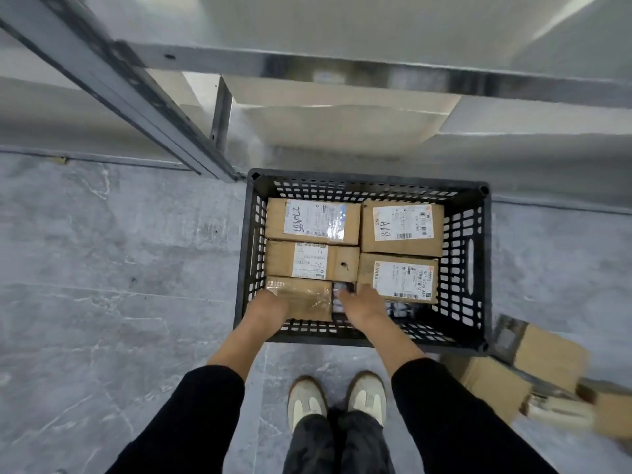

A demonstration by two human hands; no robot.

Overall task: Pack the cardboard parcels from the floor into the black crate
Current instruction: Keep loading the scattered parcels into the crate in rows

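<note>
The black crate (473, 254) stands on the grey floor in front of my feet. Several labelled cardboard parcels lie flat inside it: two at the back (313, 219) (402, 227), two in the middle row (311, 261) (398, 278). At the near left lies a taped parcel (302, 295). My left hand (268, 311) is on its near left side, fingers hidden under the hand. My right hand (362, 302) reaches into the gap just right of that parcel, fingertips down; what they touch is unclear. More cardboard parcels (513, 374) lie on the floor at the right.
A metal shelf rack (205, 155) stands behind the crate, its post close to the crate's back left corner. My shoes (337, 400) are just below the crate's near wall. The marbled grey floor (119, 268) stretches to the left.
</note>
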